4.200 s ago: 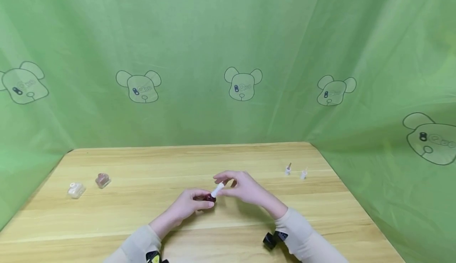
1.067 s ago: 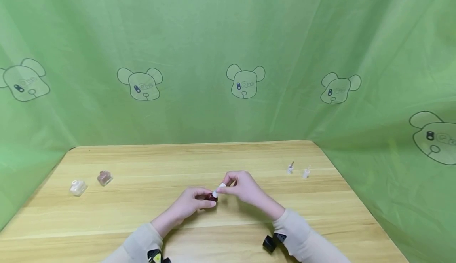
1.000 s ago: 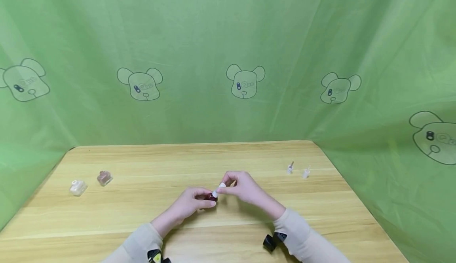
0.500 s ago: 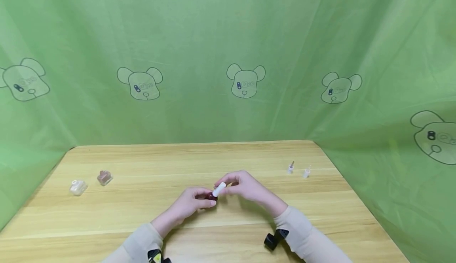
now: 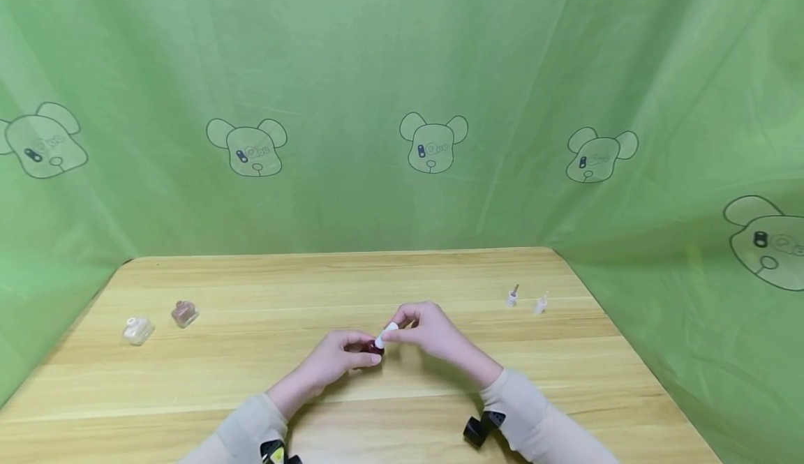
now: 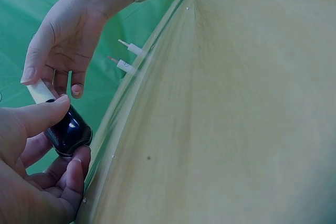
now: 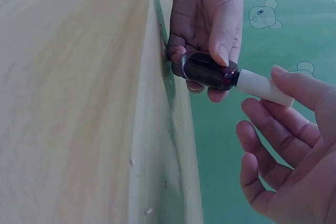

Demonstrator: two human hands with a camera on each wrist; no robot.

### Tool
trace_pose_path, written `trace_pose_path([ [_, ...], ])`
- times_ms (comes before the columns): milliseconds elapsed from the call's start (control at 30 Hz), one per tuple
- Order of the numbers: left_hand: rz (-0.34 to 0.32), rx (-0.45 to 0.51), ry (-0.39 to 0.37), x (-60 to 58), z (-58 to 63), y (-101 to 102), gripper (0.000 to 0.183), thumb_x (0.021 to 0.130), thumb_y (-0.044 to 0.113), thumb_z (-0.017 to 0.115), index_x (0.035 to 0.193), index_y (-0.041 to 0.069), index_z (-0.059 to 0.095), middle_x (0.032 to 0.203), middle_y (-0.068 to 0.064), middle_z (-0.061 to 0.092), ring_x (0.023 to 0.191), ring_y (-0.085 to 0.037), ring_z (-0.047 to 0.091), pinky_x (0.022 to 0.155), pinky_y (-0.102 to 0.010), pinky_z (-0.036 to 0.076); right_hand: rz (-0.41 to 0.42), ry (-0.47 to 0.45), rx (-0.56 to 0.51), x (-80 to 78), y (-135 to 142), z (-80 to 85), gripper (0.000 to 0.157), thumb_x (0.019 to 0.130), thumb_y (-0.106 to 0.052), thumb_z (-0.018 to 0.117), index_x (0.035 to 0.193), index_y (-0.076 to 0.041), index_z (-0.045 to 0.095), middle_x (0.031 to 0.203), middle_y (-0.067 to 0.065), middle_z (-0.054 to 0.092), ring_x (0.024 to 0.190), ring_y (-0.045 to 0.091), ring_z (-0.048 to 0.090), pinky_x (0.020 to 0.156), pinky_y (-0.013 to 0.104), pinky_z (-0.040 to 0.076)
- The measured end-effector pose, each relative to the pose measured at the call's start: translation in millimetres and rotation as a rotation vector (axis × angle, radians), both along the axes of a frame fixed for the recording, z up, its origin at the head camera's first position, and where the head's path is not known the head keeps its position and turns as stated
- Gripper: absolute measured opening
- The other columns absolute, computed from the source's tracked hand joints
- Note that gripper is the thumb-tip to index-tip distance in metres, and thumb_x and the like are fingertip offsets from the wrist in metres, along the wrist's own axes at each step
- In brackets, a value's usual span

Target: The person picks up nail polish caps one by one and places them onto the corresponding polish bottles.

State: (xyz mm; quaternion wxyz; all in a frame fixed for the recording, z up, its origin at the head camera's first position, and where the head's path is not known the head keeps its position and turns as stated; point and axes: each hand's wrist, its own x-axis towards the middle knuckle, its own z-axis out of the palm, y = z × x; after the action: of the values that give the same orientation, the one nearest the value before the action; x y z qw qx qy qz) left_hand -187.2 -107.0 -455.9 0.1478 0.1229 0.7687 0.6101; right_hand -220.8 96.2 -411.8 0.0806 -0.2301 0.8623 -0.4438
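My left hand (image 5: 337, 358) grips a dark red nail polish bottle (image 7: 207, 70) round its body, thumb on one side and fingers on the other. The bottle is tilted, its white cap (image 7: 265, 87) sitting at the neck and pointing to the right. Thumb and fingers of my right hand (image 5: 428, 329) pinch that cap. In the right wrist view the other fingers of this hand are loosely curled below the cap. The left wrist view shows the dark bottle (image 6: 69, 131) between my left thumb and fingers.
On the wooden table (image 5: 264, 289), a clear bottle (image 5: 137, 331) and a pinkish-brown bottle (image 5: 185, 314) stand uncapped at the left. Two white caps, one with a brown brush (image 5: 513, 296) and one with a pale brush (image 5: 541, 304), stand brush-up at the right. A green curtain (image 5: 339, 87) surrounds the table.
My right fingers have loosened from the white cap and pinched it again, the hand turning slightly back and forth. My left hand and the bottle have stayed nearly still.
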Motion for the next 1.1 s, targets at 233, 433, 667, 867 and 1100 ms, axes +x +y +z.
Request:
trace_pose_path([
  [233, 0.008, 0.003, -0.015, 0.0, -0.7, 0.4, 0.034, 0.075, 0.025, 0.071, 0.104, 0.008, 0.065, 0.095, -0.006, 0.066, 0.078, -0.011, 0.057, 0.063, -0.028, 0.049, 0.083, -0.027, -0.008, -1.7, 0.3, 1.3, 0.023, 0.073, -0.035, 0.071, 0.092, -0.023, 0.065, 0.085, -0.004, 0.066, 0.079, 0.014, 0.056, 0.069, 0.028, 0.045],
  [433, 0.016, 0.010, -0.030, -1.5, -1.9, 0.6, 0.034, 0.076, 0.025, 0.070, 0.106, 0.009, 0.064, 0.095, -0.005, 0.066, 0.077, -0.012, 0.056, 0.065, -0.029, 0.049, 0.189, -0.133, -0.056, 4.4, 1.0, 21.1, 0.042, 0.078, -0.016, 0.068, 0.118, -0.012, 0.056, 0.109, 0.007, 0.064, 0.094, 0.027, 0.058, 0.073, 0.028, 0.048],
  [667, 0.027, -0.004, -0.026, -3.1, -4.5, 0.7, 0.032, 0.076, 0.022, 0.070, 0.105, 0.008, 0.064, 0.095, -0.005, 0.066, 0.077, -0.012, 0.055, 0.063, -0.028, 0.048, 0.225, -0.205, -0.118, 1.7, 3.4, 20.9, 0.033, 0.079, -0.009, 0.066, 0.111, -0.006, 0.061, 0.113, 0.009, 0.064, 0.098, 0.026, 0.058, 0.076, 0.030, 0.048],
  [867, 0.033, -0.012, -0.027, -2.2, -2.8, 0.8, 0.032, 0.076, 0.022, 0.070, 0.104, 0.009, 0.065, 0.094, -0.004, 0.066, 0.076, -0.011, 0.054, 0.061, -0.027, 0.046, 0.216, -0.225, -0.157, -2.3, 3.5, 12.2, 0.024, 0.079, -0.010, 0.066, 0.103, -0.004, 0.064, 0.106, 0.010, 0.066, 0.094, 0.030, 0.058, 0.076, 0.035, 0.049],
  [1100, 0.032, -0.011, -0.027, 7.9, 16.0, 2.1, 0.029, 0.078, 0.018, 0.068, 0.104, 0.005, 0.064, 0.093, -0.006, 0.066, 0.074, -0.011, 0.053, 0.060, -0.025, 0.045, 0.124, -0.185, -0.141, -8.3, 3.7, -4.0, 0.020, 0.075, -0.020, 0.070, 0.093, -0.012, 0.067, 0.099, 0.004, 0.068, 0.086, 0.023, 0.059, 0.070, 0.029, 0.048],
])
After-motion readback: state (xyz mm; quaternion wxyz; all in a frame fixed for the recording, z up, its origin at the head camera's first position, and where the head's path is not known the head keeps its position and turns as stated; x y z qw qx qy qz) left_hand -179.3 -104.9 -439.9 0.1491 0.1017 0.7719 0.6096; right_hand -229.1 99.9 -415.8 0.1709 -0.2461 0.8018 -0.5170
